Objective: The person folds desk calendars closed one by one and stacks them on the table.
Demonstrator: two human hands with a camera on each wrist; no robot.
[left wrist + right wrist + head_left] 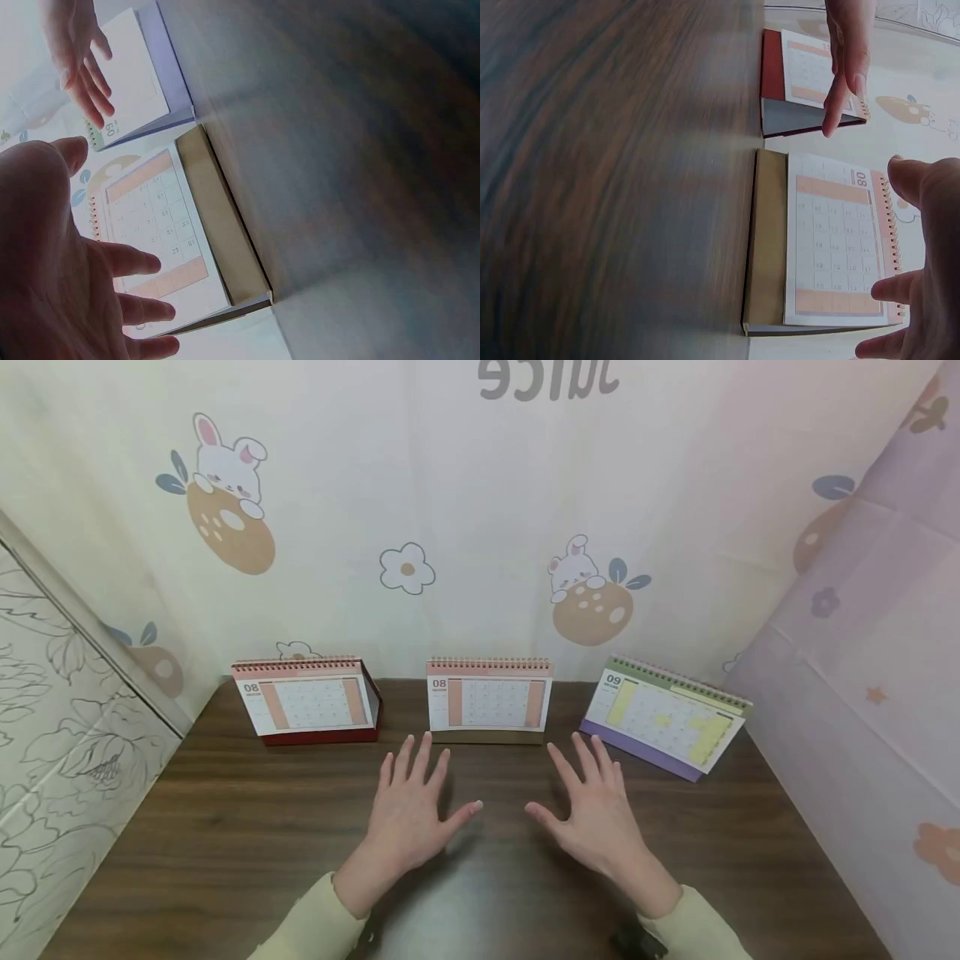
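Note:
Three spiral-bound desk calendars stand along the back of the table. The left calendar (311,702) has a dark red base and a pink-topped page. In the middle, a calendar (489,702) with a brown base shows a similar page. On the right, a calendar (663,718) with a purple base and green-yellow page is turned at an angle. My left hand (412,814) hovers in front of the middle calendar, fingers spread and holding nothing. Likewise spread and bare, my right hand (596,818) is between the middle and right calendars, fingertips short of them.
The dark wood table (225,843) carries the calendars. Behind it hangs a pale curtain (480,510) printed with rabbits and fruit. A floral-lined panel (60,760) borders the left side, and another curtain (862,710) the right.

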